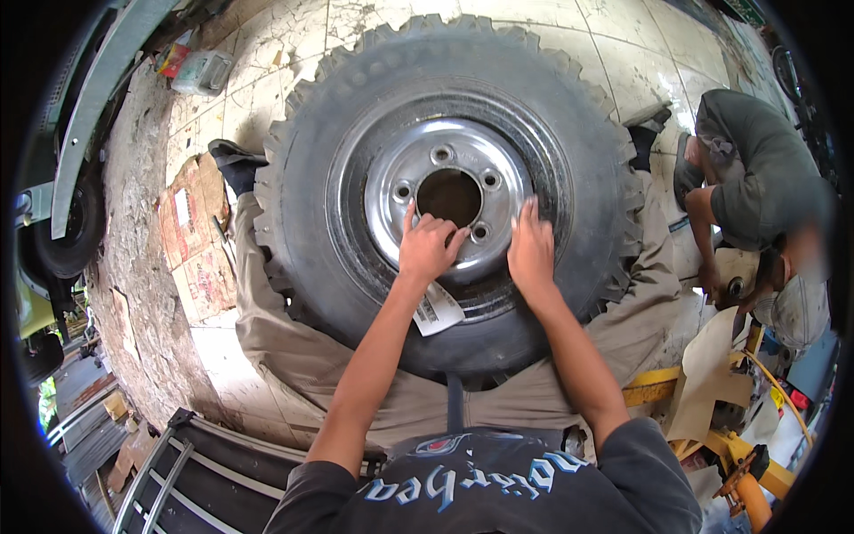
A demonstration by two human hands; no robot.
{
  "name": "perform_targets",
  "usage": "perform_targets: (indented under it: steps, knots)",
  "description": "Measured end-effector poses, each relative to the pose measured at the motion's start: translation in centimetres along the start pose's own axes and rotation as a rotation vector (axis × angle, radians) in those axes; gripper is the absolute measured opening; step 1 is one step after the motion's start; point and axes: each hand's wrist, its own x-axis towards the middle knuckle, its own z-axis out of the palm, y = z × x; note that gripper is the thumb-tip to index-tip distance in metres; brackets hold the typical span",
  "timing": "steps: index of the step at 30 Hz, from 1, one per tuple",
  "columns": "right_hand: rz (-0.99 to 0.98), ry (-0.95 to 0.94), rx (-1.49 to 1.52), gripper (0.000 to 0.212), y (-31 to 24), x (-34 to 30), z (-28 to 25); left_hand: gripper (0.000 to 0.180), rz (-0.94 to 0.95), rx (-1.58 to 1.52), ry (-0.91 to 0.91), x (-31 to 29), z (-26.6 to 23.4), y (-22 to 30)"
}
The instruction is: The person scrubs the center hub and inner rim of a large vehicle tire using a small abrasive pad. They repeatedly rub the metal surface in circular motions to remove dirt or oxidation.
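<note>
A large off-road tire (307,151) with chunky tread lies flat on its side between my outstretched legs. Inside it sits a shiny metal wheel rim (391,160) with a round centre hole and several bolt holes. My left hand (431,247) rests on the rim's near left part, index finger stretched toward a bolt hole, thumb spread out, the other fingers bent. Along the rim's right edge, my right hand (531,247) reaches with its fingers extended. Neither hand shows anything held. A white paper label (438,311) lies by my left wrist, over the tire's inner edge.
Worn tiles (543,16) surround the tire. Flattened cardboard (197,240) and a plastic container (203,73) are at left, beside a vehicle's grey metal part (93,107). A person (756,169) bends down at right, near yellow equipment (729,445). A metal-barred rack (191,476) stands lower left.
</note>
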Motion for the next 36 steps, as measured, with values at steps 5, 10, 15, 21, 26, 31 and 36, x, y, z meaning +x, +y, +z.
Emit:
perform_targets:
  steps: [5, 10, 15, 21, 26, 31, 36]
  knots:
    - [-0.027, 0.083, 0.002, 0.049, -0.3, 2.5, -0.4, 0.028, 0.017, -0.001, 0.031, 0.6, 0.2, 0.2]
    - [-0.043, -0.015, 0.056, 0.049, -0.3, -0.9, -1.0, 0.029, -0.015, -0.018, -0.013, 0.2, 0.1, 0.1]
    - [-0.022, 0.061, 0.030, 0.050, -1.1, 2.2, -0.8, 0.028, 0.000, 0.002, 0.008, 0.9, 0.0, 0.0]
    - [0.014, -0.043, 0.102, 0.048, 0.3, -1.3, -0.1, 0.028, -0.011, -0.008, 0.016, 0.6, 0.2, 0.1]
    - [-0.004, 0.069, 0.073, 0.051, 0.0, 2.8, -0.6, 0.027, 0.012, -0.006, 0.029, 0.4, 0.4, 0.2]
    - [-0.002, 0.002, 0.049, 0.047, 0.2, -0.2, -0.5, 0.028, 0.001, -0.015, 0.006, 0.6, 0.2, 0.2]
    - [0.012, -0.036, 0.066, 0.049, 0.0, 0.5, -1.1, 0.028, 0.017, 0.009, 0.042, 0.4, 0.3, -0.1]
